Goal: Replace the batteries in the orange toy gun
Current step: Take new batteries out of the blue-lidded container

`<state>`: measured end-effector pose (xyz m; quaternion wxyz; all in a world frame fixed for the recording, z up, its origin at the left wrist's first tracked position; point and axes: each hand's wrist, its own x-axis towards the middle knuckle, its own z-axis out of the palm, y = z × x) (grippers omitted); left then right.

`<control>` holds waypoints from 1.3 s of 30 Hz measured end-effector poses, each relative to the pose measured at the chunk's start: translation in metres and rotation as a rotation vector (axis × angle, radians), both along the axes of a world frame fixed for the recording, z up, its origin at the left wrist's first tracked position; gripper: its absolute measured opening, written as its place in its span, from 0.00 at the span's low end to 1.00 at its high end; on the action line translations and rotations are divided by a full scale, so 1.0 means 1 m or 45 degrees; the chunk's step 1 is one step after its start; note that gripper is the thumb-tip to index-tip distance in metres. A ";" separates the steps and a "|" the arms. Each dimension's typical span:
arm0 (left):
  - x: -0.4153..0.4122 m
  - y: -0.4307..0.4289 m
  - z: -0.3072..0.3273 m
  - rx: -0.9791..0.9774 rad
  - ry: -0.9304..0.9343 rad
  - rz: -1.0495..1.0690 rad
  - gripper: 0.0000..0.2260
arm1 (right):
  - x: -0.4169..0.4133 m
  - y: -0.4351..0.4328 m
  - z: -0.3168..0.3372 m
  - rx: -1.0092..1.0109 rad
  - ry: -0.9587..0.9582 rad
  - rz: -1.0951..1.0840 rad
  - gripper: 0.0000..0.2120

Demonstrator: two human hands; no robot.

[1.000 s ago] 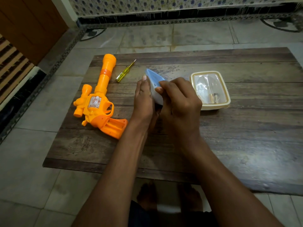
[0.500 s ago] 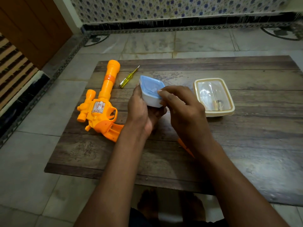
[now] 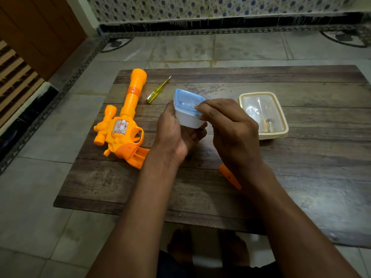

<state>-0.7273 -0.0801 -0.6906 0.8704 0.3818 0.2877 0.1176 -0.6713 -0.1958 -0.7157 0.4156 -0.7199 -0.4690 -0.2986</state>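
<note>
The toy gun [image 3: 122, 125] is orange, the screwdriver [image 3: 154, 94] yellow, the small box [image 3: 187, 120] white with a blue lid [image 3: 183, 98], and the table [image 3: 301, 177] dark brown and wood-grained.

No words, numbers or signs are clear enough to read on the orange toy gun [image 3: 122, 129] or anything else.

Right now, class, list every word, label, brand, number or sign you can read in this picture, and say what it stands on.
No text can be read anywhere in this view.
On the orange toy gun, the side panel shows white beads and a pattern, but no legible letters.
On the yellow screwdriver, any print is too small to tell.
On the blue-lidded container and the cream-rimmed container, no label shows.
</note>
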 end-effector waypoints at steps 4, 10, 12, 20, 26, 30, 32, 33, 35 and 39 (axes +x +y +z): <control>0.000 0.001 -0.002 0.014 0.021 -0.051 0.22 | 0.003 -0.003 0.005 0.028 0.031 -0.076 0.12; -0.003 0.003 -0.007 0.142 0.071 -0.114 0.20 | -0.001 -0.002 0.007 0.098 0.073 -0.248 0.09; -0.005 0.003 -0.008 0.170 0.093 -0.128 0.19 | 0.005 -0.004 0.009 0.120 0.105 -0.344 0.09; -0.009 0.009 -0.012 0.104 0.125 -0.127 0.20 | 0.011 -0.004 0.010 0.170 0.136 -0.494 0.07; -0.010 0.015 -0.018 0.091 0.061 -0.062 0.20 | 0.005 0.000 0.010 0.262 0.390 -0.565 0.06; -0.010 0.018 -0.021 0.098 0.029 0.010 0.19 | 0.002 0.009 0.002 0.195 0.583 -0.539 0.12; -0.010 0.019 -0.021 0.090 0.034 0.035 0.19 | 0.002 0.014 -0.001 0.165 0.642 -0.554 0.13; -0.010 0.019 -0.021 0.090 0.036 0.043 0.19 | 0.002 0.017 -0.002 0.161 0.667 -0.568 0.13; -0.009 0.019 -0.021 0.084 0.030 0.065 0.19 | 0.001 0.022 -0.003 0.169 0.736 -0.574 0.13; -0.005 0.019 -0.025 0.076 0.028 0.131 0.20 | -0.001 0.035 -0.005 0.139 0.884 -0.522 0.19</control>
